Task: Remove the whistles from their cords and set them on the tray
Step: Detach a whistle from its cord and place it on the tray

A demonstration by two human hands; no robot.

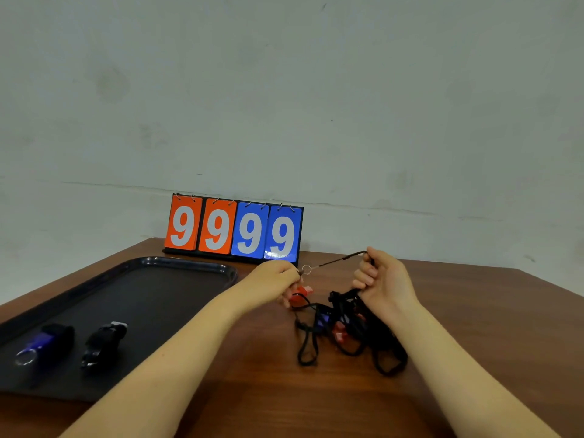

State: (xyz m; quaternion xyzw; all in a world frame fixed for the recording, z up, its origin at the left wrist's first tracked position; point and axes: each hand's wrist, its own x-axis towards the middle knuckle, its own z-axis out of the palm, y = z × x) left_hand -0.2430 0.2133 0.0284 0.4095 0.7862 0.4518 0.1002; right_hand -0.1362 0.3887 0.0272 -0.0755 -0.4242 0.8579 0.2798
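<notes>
Your two bare forearms reach in over the brown wooden table [259, 390]. Your left hand [275, 279] pinches the small red plastic whistle [301, 295] beside its thin metal split ring [306, 269]; your right hand [384, 279] is fisted round the taut black woven cord [341, 260]. Light and hard, the whistle looks likely to slip; hold its body. Work the stiff ring, since the limp cord gives no purchase. Two whistles already lie on the black tray [177, 263].
</notes>
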